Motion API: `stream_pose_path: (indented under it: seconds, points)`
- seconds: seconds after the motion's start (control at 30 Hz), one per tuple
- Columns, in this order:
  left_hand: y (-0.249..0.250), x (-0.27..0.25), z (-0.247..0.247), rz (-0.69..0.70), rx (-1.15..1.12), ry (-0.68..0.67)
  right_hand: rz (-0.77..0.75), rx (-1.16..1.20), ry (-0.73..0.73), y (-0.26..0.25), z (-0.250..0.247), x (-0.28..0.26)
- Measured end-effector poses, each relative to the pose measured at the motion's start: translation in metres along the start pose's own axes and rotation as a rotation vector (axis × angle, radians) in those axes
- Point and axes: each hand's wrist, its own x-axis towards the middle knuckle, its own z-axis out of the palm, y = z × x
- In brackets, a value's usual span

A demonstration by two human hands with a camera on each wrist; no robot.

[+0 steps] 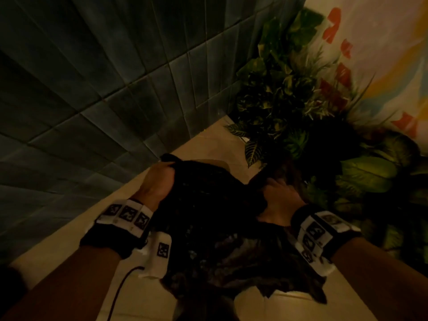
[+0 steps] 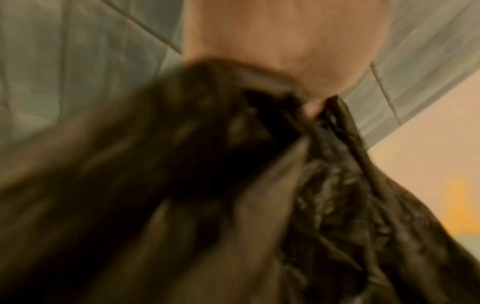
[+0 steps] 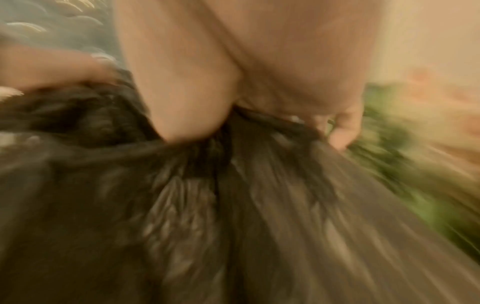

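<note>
We have the black plastic bag (image 1: 208,205) held up between both hands, its top edge stretched from one fist to the other and its body hanging crumpled toward the pale floor (image 1: 203,140). We judge it to be thin, soft, light film. It will sag, slip through a loose hold and tear if snagged or yanked, so the gathered rim is the place to take it, not the flat sheet. Our left hand (image 1: 157,181) has its fingers curled round a bunched corner of the rim. Our right hand (image 1: 280,195) pinches another bunch between thumb and fingers, as the right wrist view shows despite the blur. Whether anything lies inside the bag, we cannot tell. Just to the right stand leafy plants (image 1: 289,100), close enough for their stems to catch the film, with a painted wall (image 1: 382,54) behind them. The dark tiled wall (image 1: 92,89) closes the left side, and a thin cable (image 1: 120,288) trails under the left wrist
</note>
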Motion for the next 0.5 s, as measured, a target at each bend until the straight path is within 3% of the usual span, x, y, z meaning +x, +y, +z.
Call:
stream_pose_path:
  seconds: [0.07, 0.13, 0.17, 0.23, 0.3, 0.33, 0.37, 0.43, 0.5]
  points:
    - [-0.001, -0.001, -0.009, -0.038, 0.039, -0.012, 0.088, 0.156, 0.072, 0.009, 0.004, 0.003]
    - [-0.002, -0.009, -0.016, 0.073, 0.275, -0.118, 0.038, 0.506, 0.081, 0.007, 0.001, 0.005]
    - [-0.003, -0.013, -0.015, 0.175, 0.495, -0.158, -0.011, 0.587, 0.117, 0.004, 0.000, 0.009]
    - [0.001, -0.022, 0.001, 0.461, 0.869, -0.171, -0.126, 0.587, 0.167, -0.011, -0.002, 0.016]
    - [0.010, -0.026, 0.024, 0.701, 1.014, -0.202, -0.216, 0.444, 0.109, -0.028, -0.001, 0.022]
    - [0.011, -0.025, 0.033, 0.746, 1.034, -0.248, -0.255, 0.344, 0.075, -0.035, -0.001, 0.025]
    - [0.013, -0.022, 0.039, 0.751, 0.987, -0.310, -0.300, 0.303, 0.059, -0.039, -0.001, 0.029]
    - [0.012, -0.012, 0.039, 0.574, 0.686, -0.390, -0.351, 0.494, 0.066, -0.045, -0.004, 0.029]
    - [0.009, -0.002, 0.030, 0.402, 0.506, -0.260, -0.310, 0.692, 0.162, -0.039, -0.004, 0.031]
